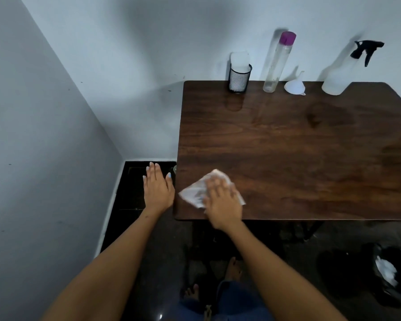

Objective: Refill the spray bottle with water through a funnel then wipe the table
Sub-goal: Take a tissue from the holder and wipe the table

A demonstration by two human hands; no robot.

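My right hand (222,200) presses flat on a white tissue (193,193) at the near left corner of the dark wooden table (299,154). Off the table's left edge, over the dark floor, my left hand (158,188) hovers flat with straight fingers and holds nothing. Along the table's far edge against the wall stand a clear spray bottle (338,77) with a black trigger head, a white funnel (295,85) lying mouth down, and a tall clear bottle (277,63) with a purple cap.
A black mesh cup (239,78) with white tissues stands at the far left of the table. White walls close in at the left and behind. A black bag (394,274) with white paper in it sits on the floor at the right. My bare feet show under the table.
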